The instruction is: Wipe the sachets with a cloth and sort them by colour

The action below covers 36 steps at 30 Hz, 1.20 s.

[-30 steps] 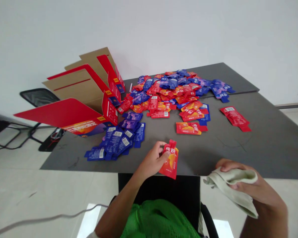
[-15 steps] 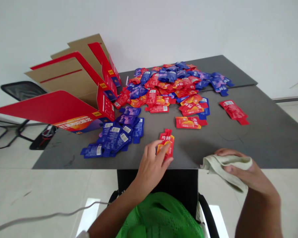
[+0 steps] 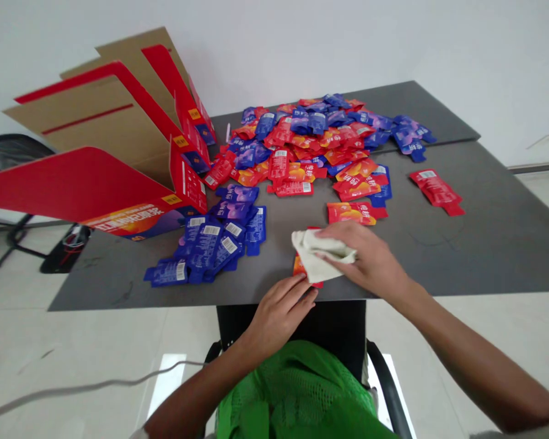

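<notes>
Near the front edge of the table, a red pouch [image 3: 298, 266] with an orange print lies flat, mostly hidden. My left hand [image 3: 281, 312] rests at its lower end, fingers stretched out and touching it. My right hand [image 3: 363, 253] is closed around a folded off-white cloth [image 3: 319, 259], which covers much of the pouch's face. Left of my hands lies a loose group of blue pouches [image 3: 210, 250], several with barcodes facing up. A single red pouch [image 3: 353, 213] sits just beyond my right hand.
Open red cardboard boxes [image 3: 119, 210] stand at the left with flaps raised. A mixed heap of red and blue pouches [image 3: 320, 140] covers the back middle of the grey table [image 3: 485, 244]. Another red pouch [image 3: 437, 191] lies farther right. A cable [image 3: 91, 385] hangs at lower left.
My right hand has brought the cloth leftward from the table's front right onto the red pouch. My left hand has shifted slightly down to the pouch's lower end. The view has tilted slightly.
</notes>
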### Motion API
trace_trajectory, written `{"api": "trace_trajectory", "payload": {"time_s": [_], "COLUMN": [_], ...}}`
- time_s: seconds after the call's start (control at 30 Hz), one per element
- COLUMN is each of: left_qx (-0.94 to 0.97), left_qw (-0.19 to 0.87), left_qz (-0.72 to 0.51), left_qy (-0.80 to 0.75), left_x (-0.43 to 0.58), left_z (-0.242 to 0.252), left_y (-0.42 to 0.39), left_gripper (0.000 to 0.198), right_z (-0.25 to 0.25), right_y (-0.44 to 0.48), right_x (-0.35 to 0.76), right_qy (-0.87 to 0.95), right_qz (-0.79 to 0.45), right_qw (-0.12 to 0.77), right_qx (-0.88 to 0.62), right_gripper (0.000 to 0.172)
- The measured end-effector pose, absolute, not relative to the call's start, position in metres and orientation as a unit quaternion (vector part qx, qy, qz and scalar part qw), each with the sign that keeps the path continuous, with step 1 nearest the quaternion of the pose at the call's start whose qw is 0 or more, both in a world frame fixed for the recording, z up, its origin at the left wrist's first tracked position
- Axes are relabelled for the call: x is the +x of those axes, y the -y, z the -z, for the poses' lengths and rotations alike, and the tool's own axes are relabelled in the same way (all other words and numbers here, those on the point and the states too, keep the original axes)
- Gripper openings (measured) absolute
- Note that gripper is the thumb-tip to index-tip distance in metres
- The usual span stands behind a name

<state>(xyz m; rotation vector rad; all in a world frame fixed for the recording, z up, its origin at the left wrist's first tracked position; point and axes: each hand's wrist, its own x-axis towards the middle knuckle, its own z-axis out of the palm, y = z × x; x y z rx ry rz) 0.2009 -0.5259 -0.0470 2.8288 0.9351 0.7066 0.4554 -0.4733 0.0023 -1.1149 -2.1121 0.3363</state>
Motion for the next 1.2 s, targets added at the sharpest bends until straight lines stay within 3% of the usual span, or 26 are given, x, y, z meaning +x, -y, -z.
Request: {"api": "trace_trajectory", "payload": {"time_s": [0.07, 0.13, 0.4, 0.6, 0.73, 0.9, 1.07, 1.2], "left_qx": [0.924, 0.923, 0.923, 0.915, 0.913, 0.912, 0.907, 0.905], "left_qw": [0.04, 0.034, 0.044, 0.06, 0.083, 0.066, 0.082, 0.074], "left_qz": [-0.231, -0.238, -0.241, -0.251, -0.238, -0.257, -0.256, -0.279], "left_qy": [-0.303, -0.3, -0.295, -0.31, -0.321, -0.313, -0.323, -0.312], "left_x": [0.202, 0.202, 0.2, 0.203, 0.204, 0.203, 0.203, 0.202], "left_z": [0.047, 0.048, 0.052, 0.055, 0.052, 0.055, 0.061, 0.063], "left_y": [0.525, 0.524, 0.526, 0.529, 0.529, 0.53, 0.531, 0.528], "left_gripper": [0.025, 0.026, 0.029, 0.027, 0.017, 0.028, 0.029, 0.029], "right_z": [0.011, 0.023, 0.021, 0.001, 0.017, 0.034, 0.017, -0.002], "right_y": [0.47, 0.463, 0.389, 0.436, 0.477, 0.435, 0.391, 0.423], "right_x": [0.445, 0.442, 0.457, 0.445, 0.435, 0.443, 0.453, 0.448], "right_qy": [0.885, 0.906, 0.897, 0.878, 0.924, 0.902, 0.881, 0.86], "right_qz": [-0.127, -0.11, 0.013, 0.005, -0.065, -0.054, 0.011, 0.025], "right_qw": [0.255, 0.209, 0.167, 0.253, 0.217, 0.21, 0.19, 0.28], "right_qx": [-0.369, -0.352, -0.41, -0.406, -0.307, -0.373, -0.432, -0.426], "right_gripper": [0.047, 0.046, 0.042, 0.045, 0.039, 0.043, 0.044, 0.047]}}
